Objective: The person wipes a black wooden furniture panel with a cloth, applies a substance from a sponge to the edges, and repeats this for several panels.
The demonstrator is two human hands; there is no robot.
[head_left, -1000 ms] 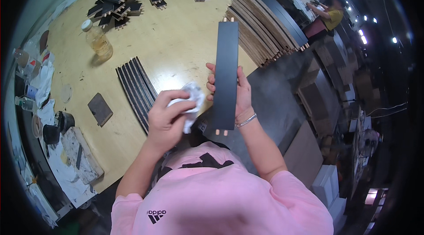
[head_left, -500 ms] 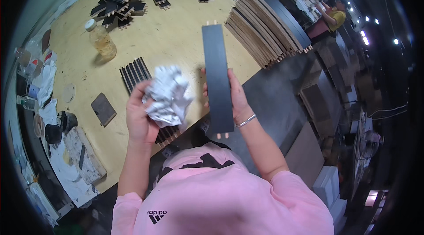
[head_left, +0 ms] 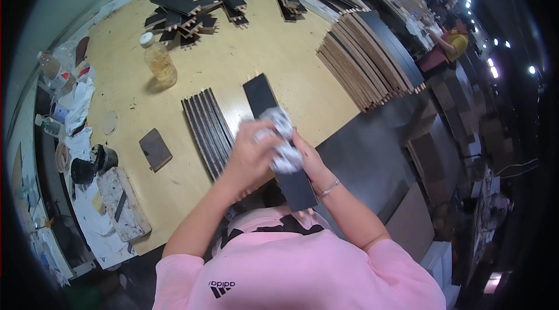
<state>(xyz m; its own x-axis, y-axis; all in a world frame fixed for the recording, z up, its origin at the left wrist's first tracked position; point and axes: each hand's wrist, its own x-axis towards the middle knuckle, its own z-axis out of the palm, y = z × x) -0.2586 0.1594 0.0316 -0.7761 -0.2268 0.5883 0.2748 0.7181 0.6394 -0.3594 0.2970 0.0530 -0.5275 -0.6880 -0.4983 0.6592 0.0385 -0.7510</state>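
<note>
My left hand is closed around a crumpled white cloth and presses it on the face of a dark board. Short wooden dowels stick out of both ends of this board. My right hand grips the board by its right edge, tilted in front of me over the table's near edge. Left of the board, a row of similar dark boards stands on edge on the table, partly behind my left forearm. The cloth is blurred by motion.
On the pale table lie a heap of dark boards, a bottle of yellowish liquid and a small dark plate. A tall stack of boards fills the right edge. Black cups sit left. A person works far right.
My left hand has brought the cloth rightward onto the board. The board has tilted, its top leaning left. The whole view has shifted, with the table's things now farther right and lower.
</note>
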